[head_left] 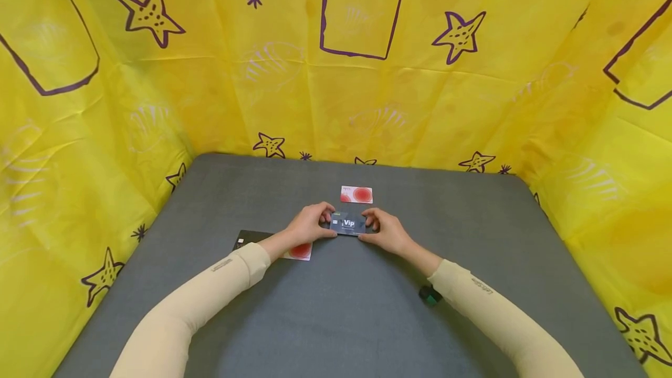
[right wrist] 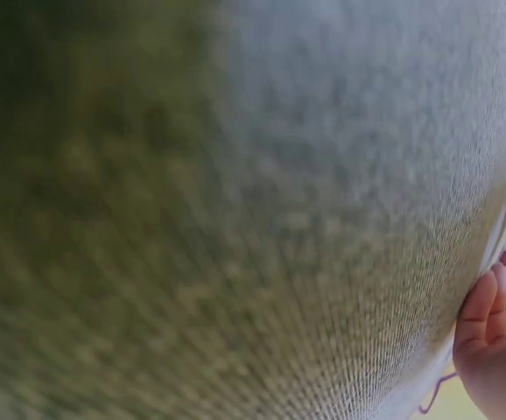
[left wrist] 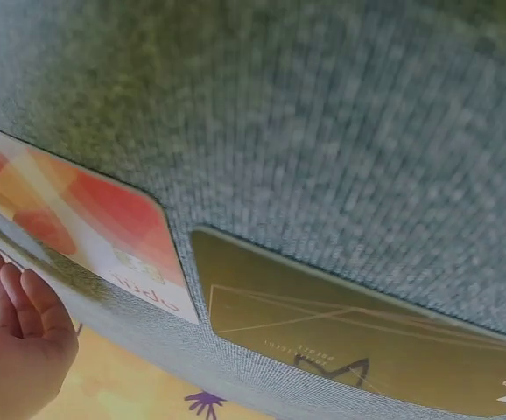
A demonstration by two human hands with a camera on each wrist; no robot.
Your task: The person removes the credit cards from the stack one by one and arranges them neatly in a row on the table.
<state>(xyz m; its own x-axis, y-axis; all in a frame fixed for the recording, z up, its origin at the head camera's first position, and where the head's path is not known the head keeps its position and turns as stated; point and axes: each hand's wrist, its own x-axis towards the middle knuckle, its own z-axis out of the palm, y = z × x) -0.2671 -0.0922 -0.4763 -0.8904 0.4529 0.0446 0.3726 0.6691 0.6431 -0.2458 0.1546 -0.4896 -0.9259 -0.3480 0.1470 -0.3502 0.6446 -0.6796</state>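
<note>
A dark grey-blue card (head_left: 347, 228) printed "Vip" lies between both hands in the middle of the table. My left hand (head_left: 306, 226) grips its left side, thumb at the near corner and fingers at the far corner. On the opposite side my right hand (head_left: 389, 233) holds it the same way, with curled fingers. The card's edges are partly covered by the fingertips. In the left wrist view, the left hand (left wrist: 30, 337) shows at the lower left; the right wrist view has only part of the right hand (right wrist: 501, 337) at its edge.
Just beyond the hands lies a white and red card (head_left: 356, 194). Under the left forearm are a black card (head_left: 253, 237) and another red and white card (head_left: 300, 252), side by side. Yellow patterned cloth (head_left: 325, 104) walls the grey table (head_left: 336, 319) on three sides.
</note>
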